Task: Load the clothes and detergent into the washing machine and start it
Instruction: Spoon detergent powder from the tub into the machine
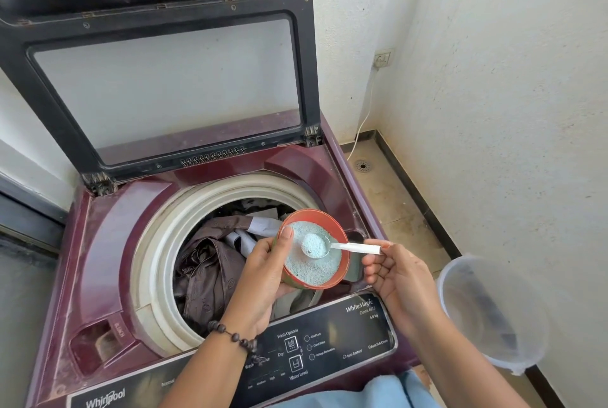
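Note:
The maroon top-load washing machine [108, 243] stands with its lid [158, 55] raised. Brown and grey clothes [210, 266] lie inside the drum. My left hand [263, 276] grips an orange bowl [342, 243] of pale blue detergent powder [309, 269] over the drum's right side. My right hand [394, 279] pinches the handle of a small metal spoon [352, 247]. The spoon's bowl is heaped with powder and sits just above the powder in the orange bowl.
The control panel [329, 342] runs along the machine's front edge, below my hands. A clear plastic bucket [493, 312] stands on the floor at the right. White walls close in on the right, with a socket and cord [383, 59] behind and a floor drain [363, 166].

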Demonstrator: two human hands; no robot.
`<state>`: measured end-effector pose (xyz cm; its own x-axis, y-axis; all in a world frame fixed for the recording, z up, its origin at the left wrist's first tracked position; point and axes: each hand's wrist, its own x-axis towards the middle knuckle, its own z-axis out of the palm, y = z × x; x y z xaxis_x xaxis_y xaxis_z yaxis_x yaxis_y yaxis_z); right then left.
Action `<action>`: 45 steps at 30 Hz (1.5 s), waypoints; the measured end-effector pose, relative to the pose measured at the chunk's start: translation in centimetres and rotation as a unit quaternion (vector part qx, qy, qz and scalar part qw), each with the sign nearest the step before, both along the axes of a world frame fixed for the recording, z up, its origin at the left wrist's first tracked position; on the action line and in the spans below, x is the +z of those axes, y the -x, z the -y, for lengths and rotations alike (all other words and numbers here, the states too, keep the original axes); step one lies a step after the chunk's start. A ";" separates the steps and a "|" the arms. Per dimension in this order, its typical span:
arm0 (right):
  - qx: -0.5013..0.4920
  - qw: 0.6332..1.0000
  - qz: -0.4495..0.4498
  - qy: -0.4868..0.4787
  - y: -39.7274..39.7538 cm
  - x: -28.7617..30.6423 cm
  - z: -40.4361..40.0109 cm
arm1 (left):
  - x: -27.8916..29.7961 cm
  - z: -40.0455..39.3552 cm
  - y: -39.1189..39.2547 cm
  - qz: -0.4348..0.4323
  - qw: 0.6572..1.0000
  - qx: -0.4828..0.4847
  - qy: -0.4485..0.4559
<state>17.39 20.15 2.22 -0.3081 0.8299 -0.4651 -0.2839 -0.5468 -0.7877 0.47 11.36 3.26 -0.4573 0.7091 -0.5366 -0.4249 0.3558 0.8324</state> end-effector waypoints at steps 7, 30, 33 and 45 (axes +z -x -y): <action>-0.051 0.998 -0.003 -0.021 -2.0 -0.4 -1.0 | -0.7 -0.1 0.6 0.010 1.000 0.010 0.003; 0.105 0.709 0.391 -0.578 -3.7 -3.0 1.6 | -2.1 0.7 2.0 -0.021 0.999 0.033 0.020; 0.149 0.614 0.415 -0.655 -3.7 -3.6 1.6 | -1.9 0.8 1.9 -0.029 0.999 0.030 0.017; 0.198 0.591 0.446 -0.643 -3.9 -3.1 1.1 | -1.5 1.2 1.7 -0.064 0.998 0.024 0.011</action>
<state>21.26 19.09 -0.85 -0.7044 0.6192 0.3469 0.5071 0.7810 -0.3644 -1.28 10.12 1.74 -0.5567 0.6731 -0.4869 -0.3328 0.3563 0.8731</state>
